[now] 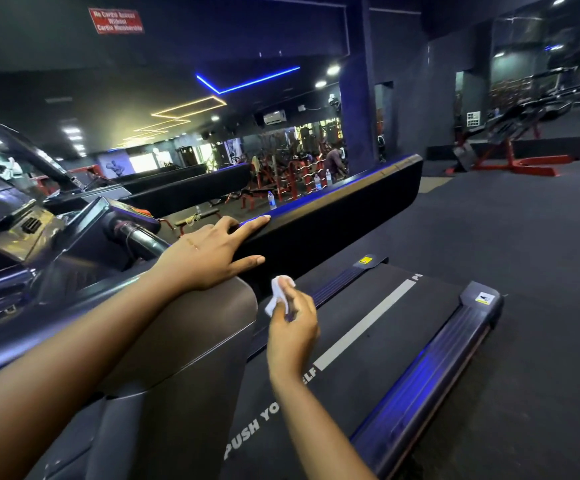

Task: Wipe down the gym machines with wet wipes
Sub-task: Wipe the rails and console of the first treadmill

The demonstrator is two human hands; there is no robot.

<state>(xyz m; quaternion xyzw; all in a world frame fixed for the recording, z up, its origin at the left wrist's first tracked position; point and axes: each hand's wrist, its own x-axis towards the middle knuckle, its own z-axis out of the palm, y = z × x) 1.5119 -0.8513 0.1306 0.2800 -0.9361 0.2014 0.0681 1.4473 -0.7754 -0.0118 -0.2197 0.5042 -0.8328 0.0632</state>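
I stand at a dark treadmill whose long black side handrail (333,216) runs away from me to the upper right. My left hand (209,254) rests on the near end of that handrail, fingers straight and spread over its top edge. Just below it, my right hand (292,323) pinches a small crumpled white wet wipe (279,294), held in the air beside the rail's inner face and above the treadmill belt (368,341). The belt carries a white stripe and the words "PUSH YOURSELF", partly hidden by my right arm.
The treadmill console (84,230) and a round grip bar (139,237) lie left of my left hand. A blue-lit side rail (430,368) borders the belt on the right. Dark rubber floor (523,237) stretches right; a red-framed machine (510,150) stands far back. A wall mirror reflects more equipment and water bottles.
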